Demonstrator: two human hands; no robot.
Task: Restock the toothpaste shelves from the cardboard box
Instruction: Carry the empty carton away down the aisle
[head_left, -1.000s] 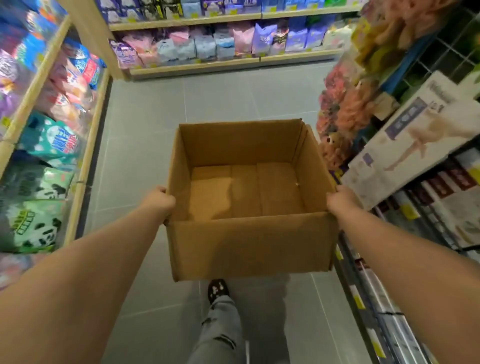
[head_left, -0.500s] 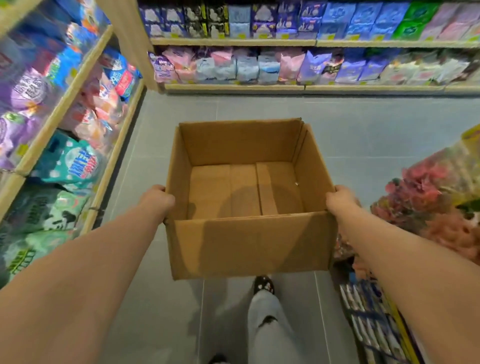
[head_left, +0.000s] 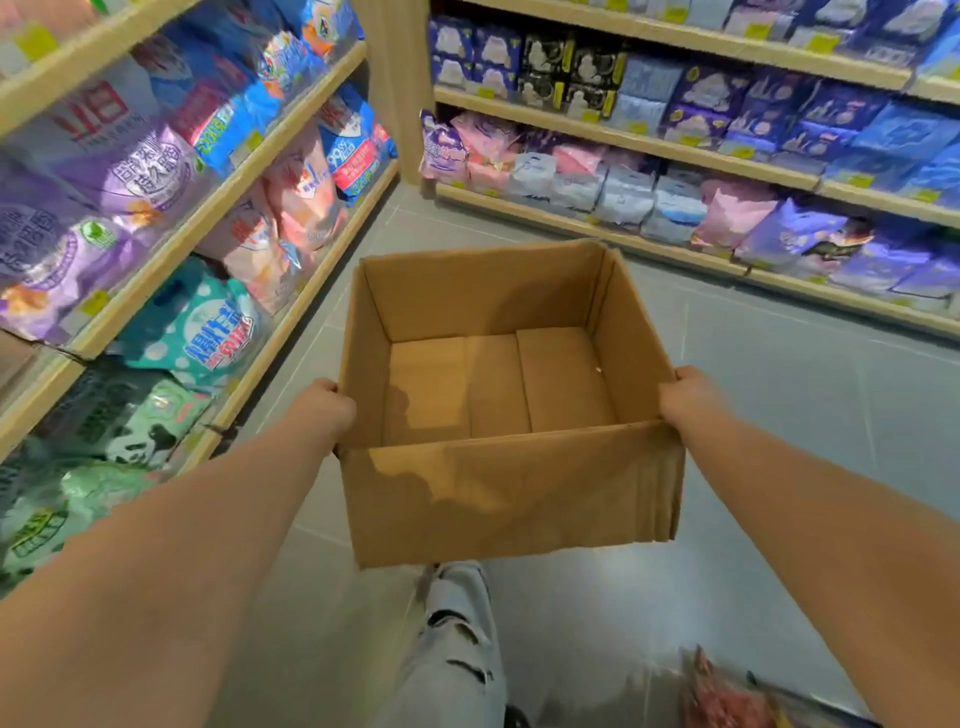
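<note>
An open brown cardboard box (head_left: 509, 488) hangs in front of me above the grey floor, and nothing lies inside it. My left hand (head_left: 323, 408) grips its left wall near the front corner. At the right front corner, my right hand (head_left: 687, 396) grips the right wall. Both arms reach forward from the bottom corners of the view. No toothpaste is in view.
Wooden shelves on the left (head_left: 208, 208) hold large soft packs in purple, pink and green. Shelves at the back right (head_left: 675, 150) carry blue, pink and purple packets. A leg in ripped jeans (head_left: 457, 634) steps below the box. Pink goods (head_left: 722, 696) show at bottom right.
The view has swung left along the aisle: the right-hand racks have slid out of sight and the back shelves have come nearer. Both hands keep the same grip on the box.
</note>
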